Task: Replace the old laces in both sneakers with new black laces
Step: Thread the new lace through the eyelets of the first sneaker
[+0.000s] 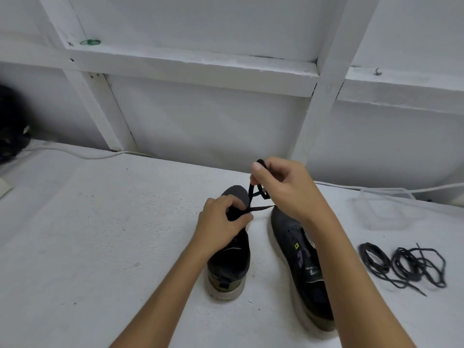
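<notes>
Black lace (261, 209): runs taut off the left dark mesh sneaker (229, 257)
Left hand (221, 228): pinching it at the eyelets
Right hand (285, 187): gripping a loop, raised above that sneaker
Right dark sneaker (301, 267): just beside it
2 loose black lace bundles (404, 266): farther right

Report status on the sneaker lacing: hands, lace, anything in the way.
Left hand pinching black lace at left sneaker. Right hand holding lace loop up. Right sneaker unlaced. Coiled laces off right; nothing in the way.
</notes>
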The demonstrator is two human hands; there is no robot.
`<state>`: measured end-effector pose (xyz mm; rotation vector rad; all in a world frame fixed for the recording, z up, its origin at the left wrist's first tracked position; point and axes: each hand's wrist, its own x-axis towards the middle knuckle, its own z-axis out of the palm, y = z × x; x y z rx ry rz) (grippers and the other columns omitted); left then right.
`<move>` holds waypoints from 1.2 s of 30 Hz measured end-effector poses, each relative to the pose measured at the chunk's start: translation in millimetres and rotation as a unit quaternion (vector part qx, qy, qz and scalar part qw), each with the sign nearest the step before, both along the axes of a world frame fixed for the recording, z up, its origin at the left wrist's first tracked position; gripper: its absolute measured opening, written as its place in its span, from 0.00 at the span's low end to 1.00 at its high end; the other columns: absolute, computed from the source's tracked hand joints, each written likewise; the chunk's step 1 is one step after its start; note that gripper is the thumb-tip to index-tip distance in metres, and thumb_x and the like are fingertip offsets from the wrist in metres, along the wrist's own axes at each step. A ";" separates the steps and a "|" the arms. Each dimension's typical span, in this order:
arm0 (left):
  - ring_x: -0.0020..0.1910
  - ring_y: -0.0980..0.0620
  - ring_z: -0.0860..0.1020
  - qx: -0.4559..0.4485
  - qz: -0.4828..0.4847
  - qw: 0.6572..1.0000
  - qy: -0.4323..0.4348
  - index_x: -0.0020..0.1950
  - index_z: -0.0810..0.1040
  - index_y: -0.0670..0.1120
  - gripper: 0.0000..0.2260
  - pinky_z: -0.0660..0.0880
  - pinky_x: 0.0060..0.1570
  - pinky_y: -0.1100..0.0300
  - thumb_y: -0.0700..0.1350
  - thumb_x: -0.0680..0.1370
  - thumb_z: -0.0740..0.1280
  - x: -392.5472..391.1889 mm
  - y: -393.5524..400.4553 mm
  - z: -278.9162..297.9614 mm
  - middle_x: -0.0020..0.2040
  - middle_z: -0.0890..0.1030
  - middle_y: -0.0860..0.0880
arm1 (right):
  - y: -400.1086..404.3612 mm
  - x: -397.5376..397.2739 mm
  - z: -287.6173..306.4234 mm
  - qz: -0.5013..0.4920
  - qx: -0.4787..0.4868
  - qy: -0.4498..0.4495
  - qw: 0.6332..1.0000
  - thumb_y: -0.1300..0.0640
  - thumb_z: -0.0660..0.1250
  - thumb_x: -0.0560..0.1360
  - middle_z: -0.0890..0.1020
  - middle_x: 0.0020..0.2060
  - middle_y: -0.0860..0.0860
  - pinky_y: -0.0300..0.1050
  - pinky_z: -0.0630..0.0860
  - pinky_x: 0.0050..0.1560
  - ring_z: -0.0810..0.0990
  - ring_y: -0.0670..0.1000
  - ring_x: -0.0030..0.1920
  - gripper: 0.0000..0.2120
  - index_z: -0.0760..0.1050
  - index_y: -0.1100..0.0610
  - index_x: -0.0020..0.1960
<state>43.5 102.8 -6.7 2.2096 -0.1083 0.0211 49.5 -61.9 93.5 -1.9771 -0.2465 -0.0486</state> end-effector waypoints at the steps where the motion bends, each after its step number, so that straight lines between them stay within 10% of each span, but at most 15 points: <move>1: 0.52 0.58 0.75 -0.031 -0.003 0.999 0.023 0.51 0.75 0.57 0.12 0.72 0.50 0.62 0.53 0.73 0.75 2.7 0.7 3.6 0.48 0.80 0.62 | 1.5 0.0 1.4 0.011 -0.011 0.001 1.000 0.50 0.66 0.82 0.83 0.35 0.47 0.35 0.71 0.41 0.78 0.39 0.35 0.18 0.78 0.62 0.39; 6: 0.32 0.60 0.76 -0.180 0.091 0.977 0.074 0.53 0.77 0.52 0.05 0.72 0.35 0.66 0.44 0.79 0.68 15.1 11.4 13.4 0.34 0.79 0.55 | 7.3 3.6 -3.0 0.015 -0.040 0.029 0.999 0.45 0.68 0.79 0.83 0.33 0.54 0.43 0.72 0.38 0.81 0.52 0.34 0.19 0.78 0.59 0.38; 10: 0.30 0.56 0.69 -0.376 0.314 0.863 0.126 0.48 0.76 0.47 0.06 0.62 0.28 0.63 0.39 0.78 0.61 26.0 60.5 -6.4 0.37 0.75 0.50 | -4.5 13.6 -31.5 -0.036 -0.208 0.042 0.977 0.44 0.71 0.77 0.83 0.39 0.41 0.37 0.72 0.43 0.80 0.42 0.41 0.09 0.82 0.48 0.49; 16: 0.41 0.45 0.77 -0.174 0.461 0.864 0.100 0.59 0.75 0.46 0.09 0.72 0.38 0.56 0.44 0.79 0.63 -5.5 127.9 -46.7 0.45 0.80 0.48 | -12.9 21.8 -73.8 0.010 -0.395 0.144 0.907 0.57 0.68 0.79 0.77 0.68 0.49 0.48 0.73 0.62 0.74 0.53 0.68 0.20 0.74 0.48 0.71; 23: 0.62 0.38 0.70 0.172 0.337 0.922 0.084 0.65 0.74 0.43 0.18 0.70 0.50 0.45 0.42 0.76 0.69 -21.6 127.9 -62.9 0.64 0.72 0.41 | -10.8 24.0 -81.1 -0.001 -0.432 0.137 0.891 0.62 0.61 0.78 0.81 0.51 0.47 0.49 0.71 0.53 0.78 0.55 0.55 0.10 0.75 0.48 0.51; 31: 0.49 0.57 0.75 0.051 0.039 0.996 -0.055 0.55 0.80 0.53 0.06 0.69 0.47 0.68 0.46 0.80 0.67 5.9 40.9 -9.4 0.51 0.79 0.58 | -10.6 28.5 -81.3 0.055 -0.502 0.155 0.849 0.52 0.68 0.79 0.80 0.60 0.49 0.47 0.73 0.53 0.77 0.53 0.62 0.19 0.74 0.48 0.69; 36: 0.52 0.55 0.76 0.078 -0.033 0.996 -0.040 0.54 0.81 0.53 0.06 0.74 0.55 0.58 0.45 0.80 0.66 26.6 15.3 -2.9 0.51 0.81 0.56 | -7.5 30.9 -91.0 0.019 -0.488 0.104 0.867 0.49 0.69 0.79 0.75 0.64 0.52 0.48 0.71 0.54 0.73 0.56 0.65 0.20 0.72 0.48 0.70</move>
